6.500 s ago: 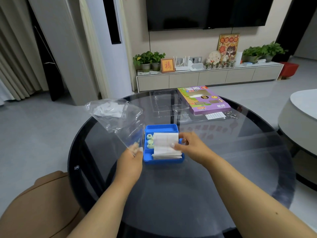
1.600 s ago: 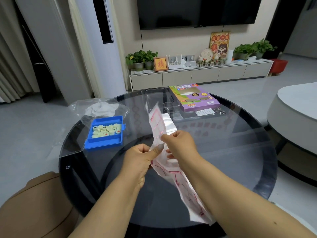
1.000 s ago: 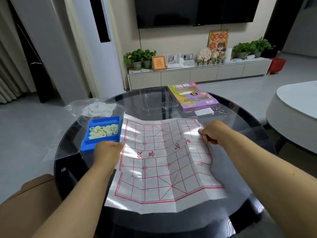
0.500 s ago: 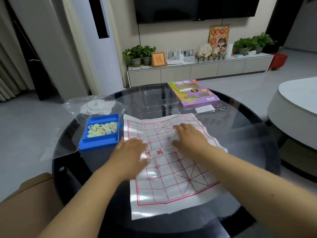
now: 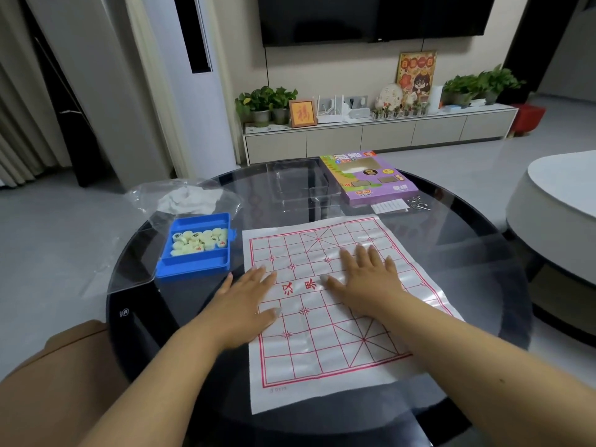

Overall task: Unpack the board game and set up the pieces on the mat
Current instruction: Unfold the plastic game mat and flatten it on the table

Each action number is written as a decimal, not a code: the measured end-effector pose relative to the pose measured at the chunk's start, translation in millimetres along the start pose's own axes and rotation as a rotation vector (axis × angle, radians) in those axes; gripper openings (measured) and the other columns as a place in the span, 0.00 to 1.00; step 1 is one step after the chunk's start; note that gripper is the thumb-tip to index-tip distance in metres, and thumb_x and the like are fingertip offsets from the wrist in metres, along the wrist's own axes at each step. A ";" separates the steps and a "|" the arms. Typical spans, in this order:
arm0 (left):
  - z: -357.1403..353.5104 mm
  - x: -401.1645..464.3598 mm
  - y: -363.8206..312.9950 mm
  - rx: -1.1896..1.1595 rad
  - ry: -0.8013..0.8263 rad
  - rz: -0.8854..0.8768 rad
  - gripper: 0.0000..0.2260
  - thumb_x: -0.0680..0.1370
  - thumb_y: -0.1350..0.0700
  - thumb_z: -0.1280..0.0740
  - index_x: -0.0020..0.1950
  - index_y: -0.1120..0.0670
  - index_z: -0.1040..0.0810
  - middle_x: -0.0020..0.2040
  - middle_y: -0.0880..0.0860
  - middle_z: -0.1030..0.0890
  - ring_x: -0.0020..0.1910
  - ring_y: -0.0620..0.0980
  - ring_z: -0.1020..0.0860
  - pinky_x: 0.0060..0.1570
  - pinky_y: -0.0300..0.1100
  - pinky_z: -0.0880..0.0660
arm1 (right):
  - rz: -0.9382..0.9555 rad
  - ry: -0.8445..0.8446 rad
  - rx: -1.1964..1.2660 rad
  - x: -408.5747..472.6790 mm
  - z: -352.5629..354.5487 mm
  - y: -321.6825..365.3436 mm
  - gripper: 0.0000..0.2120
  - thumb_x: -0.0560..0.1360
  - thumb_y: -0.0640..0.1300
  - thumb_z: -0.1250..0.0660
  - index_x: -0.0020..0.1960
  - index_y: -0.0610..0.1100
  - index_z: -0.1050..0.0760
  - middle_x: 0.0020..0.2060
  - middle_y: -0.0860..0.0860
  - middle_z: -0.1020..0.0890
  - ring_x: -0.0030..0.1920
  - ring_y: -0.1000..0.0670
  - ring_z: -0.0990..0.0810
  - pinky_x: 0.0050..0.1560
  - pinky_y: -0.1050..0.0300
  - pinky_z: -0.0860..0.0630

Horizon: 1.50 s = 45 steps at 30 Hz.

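Already the white mat point(image 5: 325, 304) with its red grid lies unfolded at the table's point(image 5: 477, 259) near middle, both hands flat on it, left point(image 5: 246, 304) and right point(image 5: 367, 279), fingers straight, gripping nothing. Still unplaced, pale round pieces point(image 5: 198, 241) sit in the blue tray point(image 5: 193, 264) near the left edge.

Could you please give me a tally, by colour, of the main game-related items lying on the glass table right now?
White with red grid: 1, the mat
Blue: 1, the tray holding the pale pieces
Purple: 1, the game box
Clear: 2, the plastic bag and the plastic insert
White: 1, the paper slip
Total: 6
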State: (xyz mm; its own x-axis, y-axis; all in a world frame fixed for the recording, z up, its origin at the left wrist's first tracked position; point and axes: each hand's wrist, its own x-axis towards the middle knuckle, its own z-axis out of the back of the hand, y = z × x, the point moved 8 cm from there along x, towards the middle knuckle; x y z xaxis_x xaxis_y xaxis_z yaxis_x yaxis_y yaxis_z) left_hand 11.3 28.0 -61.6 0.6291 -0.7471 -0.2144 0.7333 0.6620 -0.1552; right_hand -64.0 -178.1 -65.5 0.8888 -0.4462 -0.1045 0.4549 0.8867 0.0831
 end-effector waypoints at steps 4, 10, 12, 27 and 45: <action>-0.5 -7.2 4.7 -0.005 0.012 0.009 0.36 0.77 0.33 0.47 0.77 0.43 0.62 0.77 0.43 0.62 0.75 0.42 0.63 0.73 0.50 0.67 | -0.006 0.010 -0.007 -0.8 -0.6 1.8 0.43 0.70 0.75 0.60 0.77 0.51 0.61 0.77 0.45 0.58 0.76 0.42 0.62 0.74 0.38 0.60; -0.4 -16.7 16.2 0.023 -0.013 0.033 0.43 0.71 0.26 0.50 0.77 0.44 0.64 0.77 0.43 0.63 0.72 0.39 0.66 0.72 0.52 0.68 | -0.016 0.007 0.000 -2.3 -2.0 7.4 0.45 0.69 0.76 0.60 0.77 0.51 0.61 0.77 0.45 0.58 0.76 0.42 0.62 0.74 0.38 0.61; 7.5 -22.8 15.2 -0.023 -0.083 0.016 0.41 0.73 0.28 0.48 0.77 0.44 0.62 0.77 0.43 0.61 0.72 0.38 0.65 0.72 0.49 0.67 | -0.035 -0.015 -0.003 -2.7 3.0 7.8 0.45 0.69 0.76 0.60 0.77 0.51 0.61 0.77 0.44 0.57 0.76 0.42 0.63 0.73 0.37 0.62; 44.8 -88.2 138.4 -0.805 -0.743 0.766 0.07 0.77 0.53 0.39 0.40 0.51 0.24 0.39 0.52 0.18 0.42 0.53 0.19 0.49 0.53 0.22 | 0.243 0.061 -0.026 45.9 -2.9 112.5 0.39 0.74 0.72 0.57 0.77 0.52 0.59 0.77 0.49 0.58 0.76 0.46 0.62 0.73 0.40 0.62; 19.0 -69.4 175.3 -1.777 -0.735 0.964 0.10 0.81 0.58 0.37 0.60 0.61 0.28 0.40 0.62 0.22 0.35 0.54 0.19 0.32 0.41 0.19 | 0.370 -0.223 0.161 49.3 46.2 183.8 0.33 0.74 0.66 0.42 0.73 0.51 0.39 0.70 0.49 0.34 0.71 0.47 0.40 0.68 0.47 0.39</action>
State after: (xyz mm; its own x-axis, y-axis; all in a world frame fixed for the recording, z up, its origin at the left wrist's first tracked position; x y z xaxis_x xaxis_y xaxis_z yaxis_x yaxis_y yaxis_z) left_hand 101.1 194.8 -55.6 0.8409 0.1746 -0.5122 -0.4698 -0.2342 -0.8511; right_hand 66.0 -42.7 -9.5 0.9753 -0.1342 0.1755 0.0921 0.9690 0.2290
